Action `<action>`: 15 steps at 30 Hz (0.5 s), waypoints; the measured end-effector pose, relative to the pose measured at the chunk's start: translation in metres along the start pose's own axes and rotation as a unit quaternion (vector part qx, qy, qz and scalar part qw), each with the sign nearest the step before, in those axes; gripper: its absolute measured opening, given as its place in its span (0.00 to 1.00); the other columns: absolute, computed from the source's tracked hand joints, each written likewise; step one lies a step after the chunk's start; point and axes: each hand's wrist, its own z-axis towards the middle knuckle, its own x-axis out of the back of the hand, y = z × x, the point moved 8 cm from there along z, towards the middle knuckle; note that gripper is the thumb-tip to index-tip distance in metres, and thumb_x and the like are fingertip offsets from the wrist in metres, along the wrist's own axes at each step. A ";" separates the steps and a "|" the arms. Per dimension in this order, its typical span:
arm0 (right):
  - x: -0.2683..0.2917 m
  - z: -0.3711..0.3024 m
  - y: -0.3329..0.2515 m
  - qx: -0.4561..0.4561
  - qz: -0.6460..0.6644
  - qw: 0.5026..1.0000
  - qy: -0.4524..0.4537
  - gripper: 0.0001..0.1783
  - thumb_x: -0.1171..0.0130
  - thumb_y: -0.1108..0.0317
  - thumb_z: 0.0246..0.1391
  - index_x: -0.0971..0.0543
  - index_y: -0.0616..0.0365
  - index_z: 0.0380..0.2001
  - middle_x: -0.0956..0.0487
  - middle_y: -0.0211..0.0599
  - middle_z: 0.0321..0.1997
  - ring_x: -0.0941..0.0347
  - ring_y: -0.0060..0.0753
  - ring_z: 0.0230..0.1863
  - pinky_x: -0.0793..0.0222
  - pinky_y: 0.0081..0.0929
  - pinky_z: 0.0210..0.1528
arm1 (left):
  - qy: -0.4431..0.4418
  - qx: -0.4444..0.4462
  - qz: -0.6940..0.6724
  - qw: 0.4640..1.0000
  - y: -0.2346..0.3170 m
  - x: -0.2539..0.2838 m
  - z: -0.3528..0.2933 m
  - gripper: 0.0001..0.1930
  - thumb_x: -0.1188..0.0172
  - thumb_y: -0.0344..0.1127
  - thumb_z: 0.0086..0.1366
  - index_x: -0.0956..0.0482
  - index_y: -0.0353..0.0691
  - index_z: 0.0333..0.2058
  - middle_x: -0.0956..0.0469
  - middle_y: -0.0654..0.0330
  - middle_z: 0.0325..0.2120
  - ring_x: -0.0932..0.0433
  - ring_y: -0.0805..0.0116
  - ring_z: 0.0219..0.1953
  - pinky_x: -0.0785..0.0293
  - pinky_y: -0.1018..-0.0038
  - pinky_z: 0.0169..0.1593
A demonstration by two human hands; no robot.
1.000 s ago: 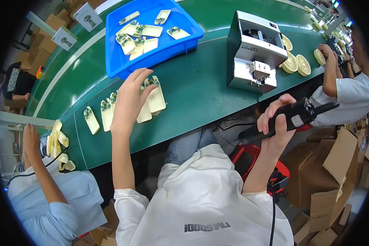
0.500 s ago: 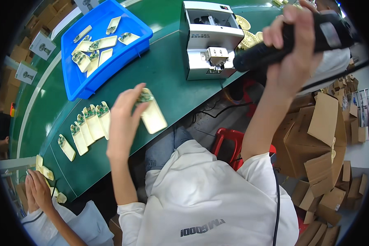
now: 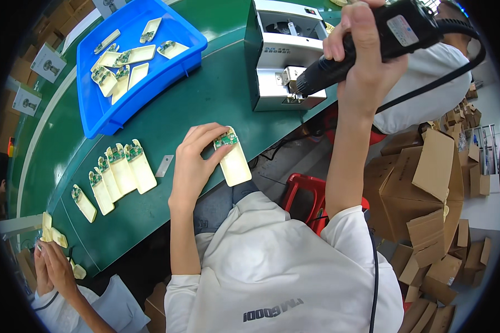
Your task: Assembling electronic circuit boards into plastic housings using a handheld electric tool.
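My left hand (image 3: 199,158) pinches a cream plastic shell (image 3: 236,166) near its top end, where a green circuit board (image 3: 226,139) sits. The shell is held over the front edge of the green table. My right hand (image 3: 369,72) is wrapped round a thick black electric screwdriver (image 3: 330,72) with a cable at its back end. Its front end points down and left at the metal outlet of a silver screw feeder (image 3: 264,91); whether the bit touches it cannot be seen.
Several cream shells with boards (image 3: 119,172) stand in a row on the table (image 3: 166,119), beside a small metal plate (image 3: 164,165). A blue tray (image 3: 103,119) holds more shells. Another person's hands (image 3: 53,266) work at lower left. Cardboard boxes (image 3: 411,188) and a red stool (image 3: 305,194) are right.
My right hand has brought the screwdriver left and down to the feeder's outlet. My left hand has moved right with the shell, uncovering the small metal plate.
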 end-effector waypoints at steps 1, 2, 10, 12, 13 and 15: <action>-0.002 0.000 -0.001 -0.001 0.002 1.000 -0.004 0.14 0.40 0.70 0.58 0.30 0.63 0.45 0.28 0.31 0.26 0.36 0.18 0.15 0.39 0.17 0.18 | 0.000 0.007 0.000 1.000 0.000 0.001 -0.001 0.15 0.32 0.25 0.51 0.19 0.34 0.39 0.19 0.56 0.40 0.22 0.60 0.43 0.26 0.70 0.48; -0.002 0.001 -0.003 -0.001 0.002 1.000 -0.004 0.14 0.40 0.70 0.58 0.30 0.63 0.45 0.28 0.31 0.26 0.36 0.18 0.15 0.39 0.17 0.18 | 0.000 0.012 0.000 1.000 0.000 0.001 -0.001 0.15 0.32 0.25 0.51 0.19 0.34 0.40 0.19 0.57 0.39 0.22 0.61 0.43 0.27 0.71 0.49; 0.003 0.004 -0.006 0.022 -0.020 1.000 0.000 0.13 0.40 0.71 0.58 0.30 0.62 0.44 0.28 0.32 0.26 0.35 0.19 0.15 0.38 0.16 0.18 | 0.005 0.001 -0.020 1.000 0.000 -0.002 -0.002 0.15 0.32 0.25 0.51 0.21 0.34 0.39 0.19 0.56 0.39 0.22 0.58 0.42 0.26 0.69 0.47; 0.005 0.004 0.001 0.020 -0.064 0.998 -0.005 0.18 0.40 0.61 0.59 0.31 0.63 0.44 0.27 0.35 0.27 0.35 0.20 0.14 0.39 0.16 0.17 | 0.006 0.001 -0.022 1.000 -0.002 -0.002 -0.001 0.14 0.32 0.25 0.51 0.20 0.35 0.39 0.19 0.55 0.39 0.22 0.58 0.43 0.26 0.69 0.47; 0.005 0.003 0.006 0.018 -0.084 0.996 -0.008 0.22 0.40 0.55 0.60 0.31 0.63 0.44 0.27 0.37 0.27 0.35 0.20 0.14 0.39 0.17 0.17 | 0.009 0.001 -0.023 1.000 -0.003 -0.002 0.000 0.14 0.32 0.26 0.51 0.20 0.35 0.38 0.19 0.55 0.39 0.22 0.57 0.43 0.26 0.68 0.47; 0.009 0.005 0.016 0.022 -0.064 0.997 -0.038 0.22 0.40 0.57 0.60 0.32 0.62 0.48 0.26 0.37 0.32 0.34 0.21 0.17 0.38 0.18 0.20 | 0.022 0.007 -0.010 1.000 -0.004 0.003 -0.003 0.14 0.31 0.26 0.51 0.20 0.35 0.38 0.19 0.55 0.39 0.22 0.57 0.43 0.26 0.68 0.47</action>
